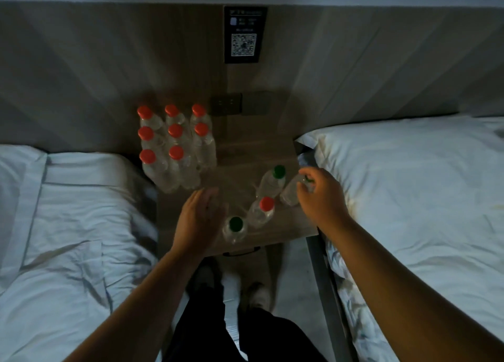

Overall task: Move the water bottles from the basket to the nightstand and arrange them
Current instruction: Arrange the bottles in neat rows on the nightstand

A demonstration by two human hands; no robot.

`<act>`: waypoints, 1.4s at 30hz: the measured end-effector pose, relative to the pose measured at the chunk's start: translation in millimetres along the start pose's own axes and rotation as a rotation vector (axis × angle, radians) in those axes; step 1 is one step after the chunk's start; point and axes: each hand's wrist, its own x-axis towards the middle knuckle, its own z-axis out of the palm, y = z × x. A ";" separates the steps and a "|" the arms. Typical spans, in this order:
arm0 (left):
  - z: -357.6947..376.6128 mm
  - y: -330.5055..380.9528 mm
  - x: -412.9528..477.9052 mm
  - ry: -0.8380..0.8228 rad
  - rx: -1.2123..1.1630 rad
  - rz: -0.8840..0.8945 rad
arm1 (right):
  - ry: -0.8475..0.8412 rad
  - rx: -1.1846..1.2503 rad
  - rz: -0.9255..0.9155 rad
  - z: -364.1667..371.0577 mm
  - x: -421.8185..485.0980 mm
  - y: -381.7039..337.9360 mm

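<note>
We count eight red-capped bottles in a tight block at the far left of the worktop: three, three, then two in the near row. Four more bottles stand loose at the near right.

The right hand curls its fingers round the top of the held bottle at the worktop's right edge, next to the right bed. We cannot tell whether its base rests on the wood. Just left of it stands the far green bottle, nearer to us the red bottle, and nearest the near green bottle, close to the front edge.

The left hand is spread flat with straight fingers, holding nothing. It hovers just left of the near green bottle and near the block.

The left bed flanks the worktop. On the far wall we see a QR sign above two sockets.
</note>
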 end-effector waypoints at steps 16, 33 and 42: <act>120.9 73.7 112.0 -0.441 0.421 0.181 | -0.204 -0.047 0.186 13.6 53.4 74.6; 38.4 30.2 94.2 -0.149 0.351 0.041 | -0.302 0.020 -0.016 37.7 77.6 29.7; -32.9 -24.8 66.0 -0.009 0.426 -0.048 | -0.416 -0.078 -0.120 91.9 86.2 -46.7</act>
